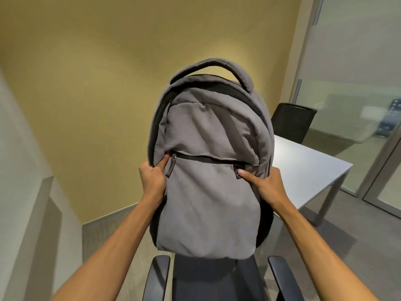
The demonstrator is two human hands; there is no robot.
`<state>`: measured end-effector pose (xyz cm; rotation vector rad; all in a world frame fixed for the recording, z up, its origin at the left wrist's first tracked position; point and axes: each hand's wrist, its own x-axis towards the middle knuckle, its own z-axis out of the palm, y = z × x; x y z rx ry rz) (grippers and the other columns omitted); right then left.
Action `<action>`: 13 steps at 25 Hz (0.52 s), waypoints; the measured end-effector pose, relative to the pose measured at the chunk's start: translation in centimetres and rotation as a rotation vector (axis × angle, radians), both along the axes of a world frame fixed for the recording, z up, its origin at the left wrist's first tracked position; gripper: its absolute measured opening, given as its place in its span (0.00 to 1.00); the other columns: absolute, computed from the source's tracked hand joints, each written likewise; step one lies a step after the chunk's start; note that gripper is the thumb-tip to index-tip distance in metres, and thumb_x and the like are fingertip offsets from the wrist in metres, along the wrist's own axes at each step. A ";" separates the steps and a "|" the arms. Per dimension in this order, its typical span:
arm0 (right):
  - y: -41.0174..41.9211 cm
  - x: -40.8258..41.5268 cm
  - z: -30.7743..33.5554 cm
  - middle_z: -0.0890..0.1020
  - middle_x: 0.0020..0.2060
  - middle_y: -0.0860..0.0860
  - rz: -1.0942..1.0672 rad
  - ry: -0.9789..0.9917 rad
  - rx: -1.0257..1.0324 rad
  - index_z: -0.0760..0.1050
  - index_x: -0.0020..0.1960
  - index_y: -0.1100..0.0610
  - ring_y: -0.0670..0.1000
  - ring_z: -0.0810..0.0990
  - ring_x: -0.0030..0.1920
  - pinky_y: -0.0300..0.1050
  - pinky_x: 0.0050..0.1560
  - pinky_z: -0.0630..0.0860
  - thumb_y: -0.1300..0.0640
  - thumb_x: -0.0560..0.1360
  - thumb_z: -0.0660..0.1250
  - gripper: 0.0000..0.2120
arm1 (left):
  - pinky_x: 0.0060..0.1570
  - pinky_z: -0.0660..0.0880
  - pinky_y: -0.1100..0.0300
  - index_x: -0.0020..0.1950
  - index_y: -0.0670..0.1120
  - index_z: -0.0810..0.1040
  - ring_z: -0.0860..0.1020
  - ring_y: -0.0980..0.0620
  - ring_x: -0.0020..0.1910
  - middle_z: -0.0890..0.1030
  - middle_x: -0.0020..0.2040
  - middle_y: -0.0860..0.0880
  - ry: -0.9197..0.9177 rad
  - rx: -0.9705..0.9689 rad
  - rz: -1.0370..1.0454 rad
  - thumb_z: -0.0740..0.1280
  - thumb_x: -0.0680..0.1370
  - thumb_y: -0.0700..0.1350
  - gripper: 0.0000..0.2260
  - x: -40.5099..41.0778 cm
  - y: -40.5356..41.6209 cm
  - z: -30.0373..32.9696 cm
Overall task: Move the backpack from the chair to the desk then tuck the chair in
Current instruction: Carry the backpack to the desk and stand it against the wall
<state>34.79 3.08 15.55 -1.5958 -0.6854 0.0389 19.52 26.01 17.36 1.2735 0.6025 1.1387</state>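
A grey backpack (208, 170) with black side trim and a top handle hangs upright in the middle of the view, held just above the seat of a dark chair (217, 279). My left hand (153, 179) grips its left side by the zipper pull. My right hand (263, 185) grips its right side, thumb pressed on the front pocket. The chair's two armrests frame the seat at the bottom edge. The white desk (303, 170) stands behind the bag to the right, partly hidden by it.
A second black chair (293, 122) stands at the desk's far side. Glass partitions (358, 83) close off the right. A yellow wall fills the back, and a pale wall with a ledge runs along the left. The floor is grey wood.
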 end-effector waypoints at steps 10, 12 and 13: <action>10.6 7.4 -3.9 0.87 0.44 0.50 -0.223 0.107 -0.053 0.85 0.49 0.53 0.49 0.86 0.46 0.50 0.50 0.82 0.47 0.67 0.78 0.14 | 0.53 0.78 0.53 0.63 0.38 0.79 0.81 0.46 0.54 0.83 0.55 0.42 0.085 0.118 -0.152 0.69 0.79 0.44 0.16 8.4 11.6 -6.0; 12.9 8.1 -4.5 0.88 0.43 0.49 -0.283 0.129 -0.059 0.85 0.49 0.54 0.49 0.86 0.45 0.53 0.51 0.83 0.45 0.66 0.78 0.16 | 0.49 0.77 0.55 0.62 0.37 0.79 0.81 0.44 0.53 0.83 0.55 0.41 0.101 0.098 -0.204 0.68 0.79 0.43 0.15 10.5 14.8 -7.2; 14.4 8.6 -4.7 0.88 0.42 0.49 -0.313 0.139 -0.055 0.85 0.49 0.54 0.50 0.86 0.45 0.54 0.51 0.83 0.43 0.65 0.78 0.18 | 0.47 0.76 0.58 0.62 0.37 0.79 0.81 0.45 0.52 0.83 0.55 0.40 0.107 0.092 -0.236 0.68 0.79 0.43 0.15 11.6 16.5 -7.5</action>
